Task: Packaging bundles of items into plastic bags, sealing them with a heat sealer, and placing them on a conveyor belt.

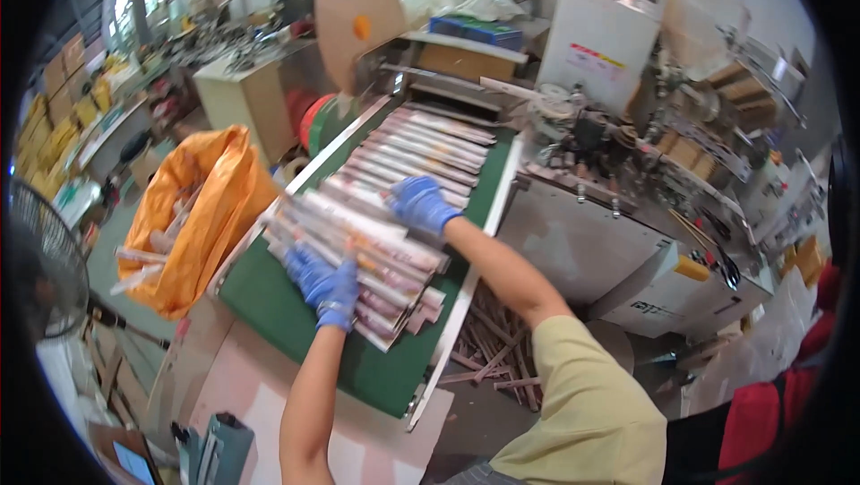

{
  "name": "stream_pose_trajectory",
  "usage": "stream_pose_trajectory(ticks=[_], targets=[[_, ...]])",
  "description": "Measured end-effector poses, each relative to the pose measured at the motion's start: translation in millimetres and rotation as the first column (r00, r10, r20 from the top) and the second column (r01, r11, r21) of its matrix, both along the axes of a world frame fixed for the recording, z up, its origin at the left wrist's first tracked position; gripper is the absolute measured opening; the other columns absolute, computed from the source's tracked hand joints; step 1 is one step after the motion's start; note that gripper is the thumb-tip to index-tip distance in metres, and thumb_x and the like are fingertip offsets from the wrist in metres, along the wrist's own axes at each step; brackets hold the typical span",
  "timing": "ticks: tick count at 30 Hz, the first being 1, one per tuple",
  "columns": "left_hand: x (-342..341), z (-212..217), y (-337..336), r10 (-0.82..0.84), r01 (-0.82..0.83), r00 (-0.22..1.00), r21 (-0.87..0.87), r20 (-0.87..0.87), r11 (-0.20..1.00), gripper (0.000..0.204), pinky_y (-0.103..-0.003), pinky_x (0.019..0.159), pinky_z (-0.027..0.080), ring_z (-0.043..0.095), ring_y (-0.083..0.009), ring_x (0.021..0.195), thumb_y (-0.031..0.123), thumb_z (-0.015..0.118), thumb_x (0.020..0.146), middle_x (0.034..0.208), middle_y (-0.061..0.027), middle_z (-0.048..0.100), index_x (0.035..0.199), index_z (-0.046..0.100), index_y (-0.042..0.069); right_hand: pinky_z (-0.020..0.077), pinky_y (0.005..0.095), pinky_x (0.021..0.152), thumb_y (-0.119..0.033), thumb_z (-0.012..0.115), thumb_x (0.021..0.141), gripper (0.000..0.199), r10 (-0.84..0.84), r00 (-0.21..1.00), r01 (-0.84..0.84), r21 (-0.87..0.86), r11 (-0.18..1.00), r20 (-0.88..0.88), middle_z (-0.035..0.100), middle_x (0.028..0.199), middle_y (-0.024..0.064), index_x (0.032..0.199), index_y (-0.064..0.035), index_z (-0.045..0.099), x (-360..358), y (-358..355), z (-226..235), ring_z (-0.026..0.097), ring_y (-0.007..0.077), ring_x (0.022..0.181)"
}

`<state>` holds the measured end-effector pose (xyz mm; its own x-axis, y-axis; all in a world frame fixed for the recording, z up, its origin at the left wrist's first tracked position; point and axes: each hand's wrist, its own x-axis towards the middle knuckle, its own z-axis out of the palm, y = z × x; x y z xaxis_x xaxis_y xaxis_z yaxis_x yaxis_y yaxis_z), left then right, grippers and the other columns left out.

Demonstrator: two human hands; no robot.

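My left hand (pixel 324 283), in a blue glove, grips the near side of a pile of long, slim printed packets (pixel 394 263), with its fingers and thumb apart across them. The pile lies crosswise on a green conveyor belt (pixel 376 385), its ends uneven. Farther up, my right hand (pixel 423 205), also blue-gloved, has its fingers bent down over the packets at the pile's far side; its fingertips are partly hidden. Beyond it, a row of similar packets (pixel 430 140) lies side by side along the belt, up to the machine's outlet.
An open orange sack (pixel 210 216) holding some packets stands left of the belt. A black fan (pixel 49 257) is at far left. Right of the belt is a metal machine cabinet (pixel 573 239), with loose strips (pixel 493 346) piled on the floor below. A control box (pixel 596 37) rises behind.
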<state>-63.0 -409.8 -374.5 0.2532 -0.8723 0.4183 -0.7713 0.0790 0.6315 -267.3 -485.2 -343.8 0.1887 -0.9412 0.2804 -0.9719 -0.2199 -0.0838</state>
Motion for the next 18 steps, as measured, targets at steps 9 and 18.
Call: stream_pose_trajectory(ticks=[9,18], targets=[[-4.8,-4.9,-17.2,-0.025,0.026,1.0,-0.093,0.009,0.995,0.094,-0.046,0.105,0.015,0.019,-0.0435,0.125,0.056,0.058,0.07,0.134,-0.0316,0.019,0.131,0.025,-0.007,0.0442,0.043,0.078,-0.031,0.056,0.072,0.035,-0.188,0.933,0.246,-0.161,0.956,0.307,0.059,0.095,0.0215,0.094,-0.0046,0.061,-82.8,-123.1,-17.0,0.056,0.0352,0.089],[-2.6,1.9,15.6,-0.043,0.043,0.999,-0.053,-0.01,0.998,0.089,-0.047,0.104,0.014,0.02,-0.0425,0.125,0.055,0.055,0.072,0.134,-0.0302,0.019,0.132,0.023,-0.004,0.0259,0.0573,0.095,-0.044,0.037,0.083,0.053,-0.642,0.763,0.645,0.024,0.764,-0.074,0.039,0.132,0.012,0.127,-0.0153,0.042,-134.6,-148.1,-31.5,0.038,0.0291,0.12]])
